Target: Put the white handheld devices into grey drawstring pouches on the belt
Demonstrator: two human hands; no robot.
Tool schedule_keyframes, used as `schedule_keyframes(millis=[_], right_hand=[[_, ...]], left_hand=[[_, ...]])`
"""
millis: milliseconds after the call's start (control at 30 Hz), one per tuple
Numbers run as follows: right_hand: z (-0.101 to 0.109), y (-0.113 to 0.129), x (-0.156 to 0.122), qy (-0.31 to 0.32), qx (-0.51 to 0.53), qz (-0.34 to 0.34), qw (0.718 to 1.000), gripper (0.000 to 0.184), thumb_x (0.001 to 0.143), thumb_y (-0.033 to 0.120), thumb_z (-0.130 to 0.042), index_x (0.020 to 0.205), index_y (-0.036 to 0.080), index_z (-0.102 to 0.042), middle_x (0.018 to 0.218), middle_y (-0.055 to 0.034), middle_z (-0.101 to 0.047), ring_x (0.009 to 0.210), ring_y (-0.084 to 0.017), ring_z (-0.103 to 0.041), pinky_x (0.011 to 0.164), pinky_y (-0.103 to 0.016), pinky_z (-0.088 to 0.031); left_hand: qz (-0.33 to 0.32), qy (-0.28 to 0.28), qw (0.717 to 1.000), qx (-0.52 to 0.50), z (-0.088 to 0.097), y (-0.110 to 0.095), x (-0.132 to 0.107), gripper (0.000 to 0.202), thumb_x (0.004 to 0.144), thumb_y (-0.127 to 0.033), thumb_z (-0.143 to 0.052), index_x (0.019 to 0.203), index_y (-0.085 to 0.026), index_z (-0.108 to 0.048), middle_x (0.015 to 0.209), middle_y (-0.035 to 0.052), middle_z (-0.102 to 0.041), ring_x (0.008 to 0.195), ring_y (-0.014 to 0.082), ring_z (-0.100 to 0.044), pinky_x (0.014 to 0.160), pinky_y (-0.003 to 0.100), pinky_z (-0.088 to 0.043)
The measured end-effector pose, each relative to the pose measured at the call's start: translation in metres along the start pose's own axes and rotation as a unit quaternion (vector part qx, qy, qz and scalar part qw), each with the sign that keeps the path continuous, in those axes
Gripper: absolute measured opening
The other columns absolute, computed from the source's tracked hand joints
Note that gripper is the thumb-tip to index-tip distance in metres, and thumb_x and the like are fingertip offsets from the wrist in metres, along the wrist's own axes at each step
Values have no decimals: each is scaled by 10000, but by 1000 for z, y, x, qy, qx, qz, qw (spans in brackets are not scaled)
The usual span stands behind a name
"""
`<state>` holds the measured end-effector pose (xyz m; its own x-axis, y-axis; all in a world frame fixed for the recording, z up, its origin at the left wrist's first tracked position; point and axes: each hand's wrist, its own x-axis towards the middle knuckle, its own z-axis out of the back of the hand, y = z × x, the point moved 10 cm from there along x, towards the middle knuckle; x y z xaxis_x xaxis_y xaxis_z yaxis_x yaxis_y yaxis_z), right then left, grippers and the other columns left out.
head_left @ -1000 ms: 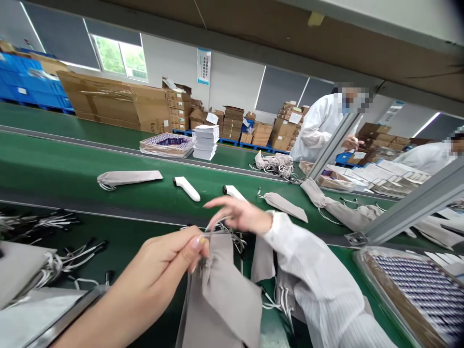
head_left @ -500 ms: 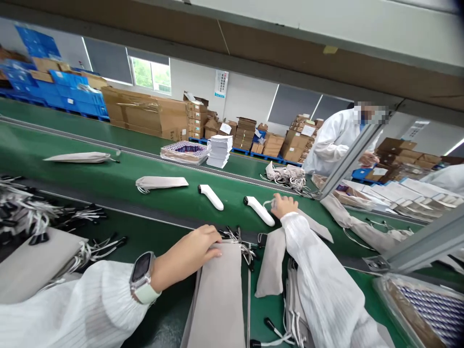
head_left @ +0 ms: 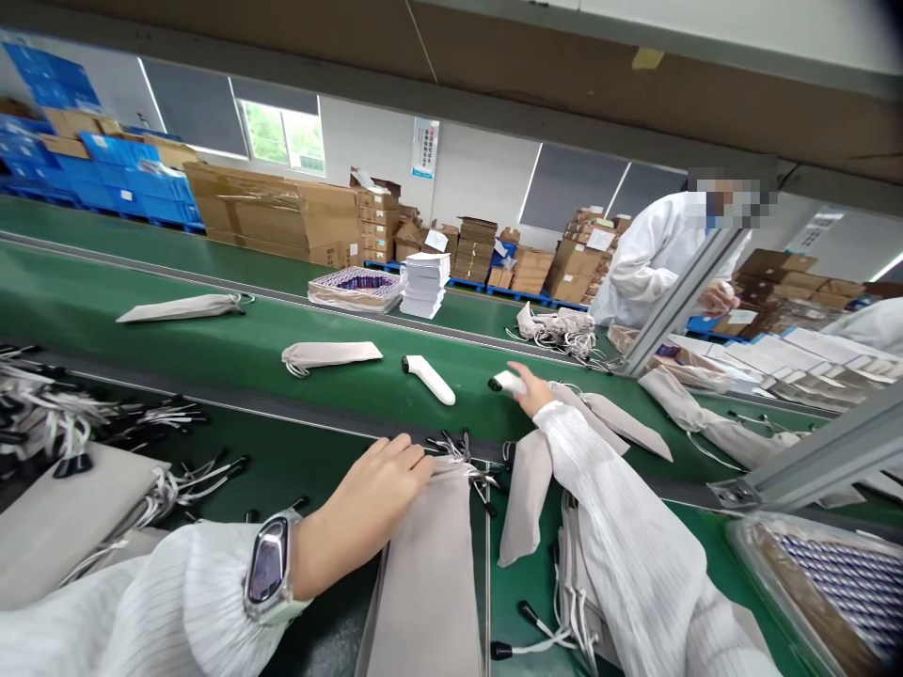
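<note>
My left hand (head_left: 385,480) lies on the top end of a grey drawstring pouch (head_left: 427,574), fingers curled over its edge, on the near green table. My right hand (head_left: 530,390) reaches out over the green conveyor belt (head_left: 212,348) and closes on a white handheld thermometer (head_left: 502,382), which it partly covers. A second white thermometer (head_left: 428,378) lies on the belt just left of it. More grey pouches (head_left: 621,423) lie on the belt beside my right wrist, and another pouch (head_left: 526,494) hangs under my right forearm.
Further pouches (head_left: 330,354) lie along the belt. A stack of pouches with black-tipped cords (head_left: 63,498) sits at the left. A tray of striped packs (head_left: 839,583) is at the lower right. Two people in white coats (head_left: 656,259) work across the line, beyond an aluminium frame post (head_left: 677,301).
My left hand lowered the pouch onto the table and now rests on it. My right hand let go of the cords, reached out to the belt and closed on the thermometer.
</note>
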<state>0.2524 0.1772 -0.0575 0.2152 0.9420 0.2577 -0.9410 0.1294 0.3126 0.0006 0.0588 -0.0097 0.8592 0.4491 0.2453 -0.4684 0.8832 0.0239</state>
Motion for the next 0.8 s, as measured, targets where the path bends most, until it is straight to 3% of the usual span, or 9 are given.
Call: schedule_keyframes(millis=[67,167,233,300,400,500,633,700,800], right_hand=[[39,-2,-2,-131,114,-25,984,570,686,118,-482,1227,172,-312,1150,-98,-491,1002,-196,-496,851,-314,-368],[86,8,-19,-275,367,-33,888,615,728,218,-462,1263,159,-165,1121,-132,-484,954,-199,-528,795,-352,-416],[93,40,-28,-235,517,0,823,637,745,281,-464,1263,253,-94,1090,-93,-492,866,-181,-568,701,-350,-463],[89,83,-40,-137,611,27,779,605,737,328,-500,1226,343,-145,1025,-35,-513,790,-162,-585,634,-335,-487],[79,131,-64,-35,674,45,736,551,707,326,-560,1160,366,-249,934,-1,-534,748,-148,-582,605,-312,-499],[65,151,-77,20,712,49,700,469,707,323,-572,1098,361,-317,899,24,-537,744,-130,-576,617,-293,-497],[29,187,-94,222,677,89,696,318,766,476,-428,957,232,-498,805,-9,-555,704,-114,-557,596,-252,-472],[12,196,-106,310,610,92,723,461,777,547,-319,866,167,-565,738,-28,-551,623,-101,-537,521,-225,-452],[1,194,-114,336,498,101,793,509,773,550,-317,685,124,-581,648,-16,-509,443,-50,-420,372,-183,-344]], left_hand=[[-10,22,999,-25,1,1,0,126,810,-111,-422,742,-151,-520,762,40,-518,747,181,-426,651,299,-317],[-28,61,992,-110,3,0,0,140,834,-159,-407,729,-171,-500,751,3,-524,759,160,-423,660,272,-311],[-19,66,982,-174,7,1,2,164,849,-218,-393,715,-176,-478,716,-16,-508,739,144,-424,650,251,-309],[7,54,971,-232,12,5,4,184,845,-272,-405,699,-172,-455,690,-26,-482,695,126,-424,620,229,-307],[55,20,953,-298,17,13,6,221,836,-326,-409,688,-166,-445,656,-38,-439,593,96,-398,533,202,-288],[76,-24,948,-309,27,20,5,229,837,-330,-396,694,-165,-467,644,-42,-427,573,89,-387,529,202,-283],[89,-100,947,-293,44,29,1,200,845,-292,-384,730,-171,-495,728,-21,-420,641,96,-406,599,214,-316],[91,-120,942,-299,47,32,-1,199,840,-291,-393,735,-171,-511,785,-3,-390,656,96,-406,602,213,-339],[85,-124,942,-301,47,32,0,229,840,-289,-386,708,-167,-528,796,10,-359,669,102,-410,622,220,-370]])
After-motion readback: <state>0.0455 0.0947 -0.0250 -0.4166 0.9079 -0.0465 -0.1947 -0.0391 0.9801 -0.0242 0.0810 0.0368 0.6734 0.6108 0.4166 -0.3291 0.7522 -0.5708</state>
